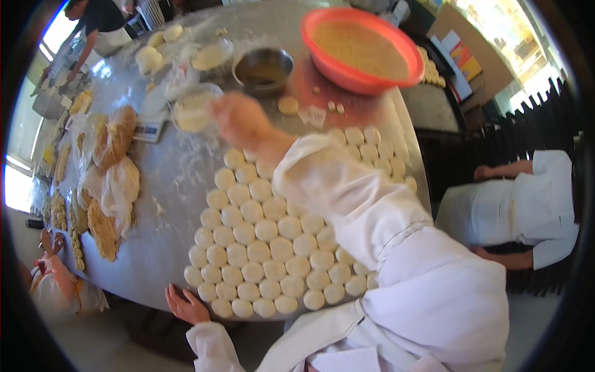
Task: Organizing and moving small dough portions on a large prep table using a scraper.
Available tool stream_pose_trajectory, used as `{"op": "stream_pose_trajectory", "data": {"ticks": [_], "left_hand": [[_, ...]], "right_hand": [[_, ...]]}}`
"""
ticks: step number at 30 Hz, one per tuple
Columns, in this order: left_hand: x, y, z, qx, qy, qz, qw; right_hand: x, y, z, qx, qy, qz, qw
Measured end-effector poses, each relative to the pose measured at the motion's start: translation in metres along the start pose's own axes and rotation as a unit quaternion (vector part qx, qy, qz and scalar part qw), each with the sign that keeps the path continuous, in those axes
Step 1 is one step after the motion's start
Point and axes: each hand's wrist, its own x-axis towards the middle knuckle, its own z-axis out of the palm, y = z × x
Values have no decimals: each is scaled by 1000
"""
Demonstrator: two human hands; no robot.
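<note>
Rows of pale round dough pieces (266, 230) lie close together on the metal table (160, 195) before me. My left hand (187, 304) rests at the table's near edge, fingers apart and holding nothing. Over the far end of the rows reaches my right hand (239, 118), blurred and curled; whether something is in its fingers cannot be made out. Just left of it lies a flat pale dough disc (194, 110) on clear plastic. Beyond it stands a steel bowl (263, 69) with dark liquid. A small dough disc (288, 106) sits nearby.
A red plastic basin (360, 51) of yellowish crumbly filling stands at the back right. Plastic bags of dough (116, 139) and a small scale (148, 130) are on the left. A co-worker in white (520, 204) stands right; others are at the far left and lower left.
</note>
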Motion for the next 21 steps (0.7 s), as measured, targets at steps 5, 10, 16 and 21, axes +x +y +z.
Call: {"op": "stream_pose_trajectory", "data": {"ticks": [5,10,16,21], "left_hand": [[6,-2,3,-7,-17,21,1000],[5,-14,4,13,3,20,1000],[0,-13,6,3,-11,-7,1000],[-3,-19,10,1,-14,-38,999]], "right_hand": [[-64,42,-149,347,17,318,882],[-260,68,-312,384,134,544,734],[-445,-10,-404,274,241,706,607],[-464,-57,-388,282,203,734,584]]}}
